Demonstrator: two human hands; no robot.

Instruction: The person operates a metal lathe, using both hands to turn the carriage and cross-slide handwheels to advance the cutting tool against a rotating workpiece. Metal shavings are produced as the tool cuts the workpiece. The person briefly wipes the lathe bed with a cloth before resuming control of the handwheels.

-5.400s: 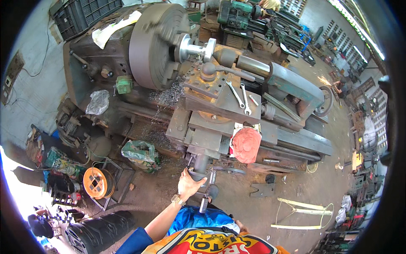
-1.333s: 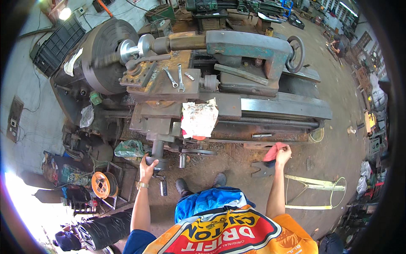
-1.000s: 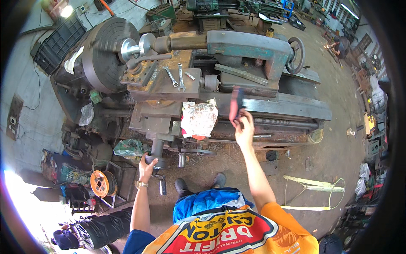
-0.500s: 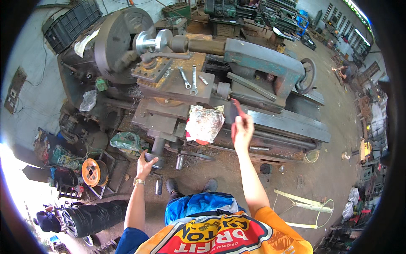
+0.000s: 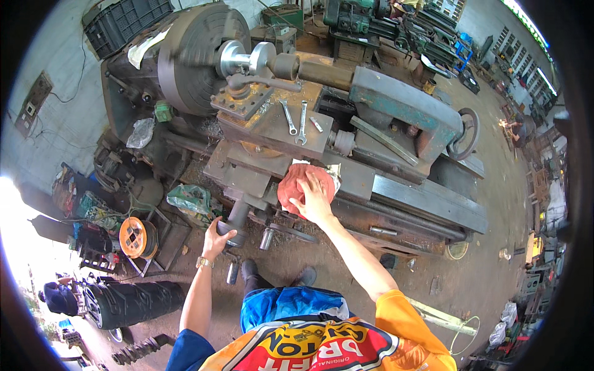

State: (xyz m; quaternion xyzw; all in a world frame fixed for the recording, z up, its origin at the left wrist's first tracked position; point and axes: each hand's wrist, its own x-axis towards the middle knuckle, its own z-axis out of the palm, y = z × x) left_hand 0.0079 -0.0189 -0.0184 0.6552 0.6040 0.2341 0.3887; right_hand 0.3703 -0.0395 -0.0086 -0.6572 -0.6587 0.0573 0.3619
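Note:
My left hand (image 5: 215, 239), with a watch at the wrist, is closed round the dark handwheel (image 5: 230, 232) at the front of the lathe carriage. My right hand (image 5: 314, 199) lies with its fingers spread on a round, flat red piece (image 5: 289, 184), perhaps a pad or abrasive disc. That piece rests on a stained white rag (image 5: 335, 170) at the carriage front, covering most of it. Beyond, a shiny metal spool-shaped workpiece (image 5: 249, 60) sits between the large chuck (image 5: 189, 65) and the tailstock (image 5: 402, 102). The tool post (image 5: 241, 99) stands just in front of the workpiece.
Two spanners (image 5: 302, 123) and a small metal piece (image 5: 316, 124) lie on the carriage top. A metal bar (image 5: 385, 140) rests by the tailstock. An orange cable reel (image 5: 137, 237) and a black bundle (image 5: 133, 304) are at left. Another person (image 5: 518, 131) works far right, near sparks.
My right hand has moved left and laid the red piece, held edge-on before, flat over the white rag, its fingers now spread. The left hand stays on the handwheel. The view has shifted slightly.

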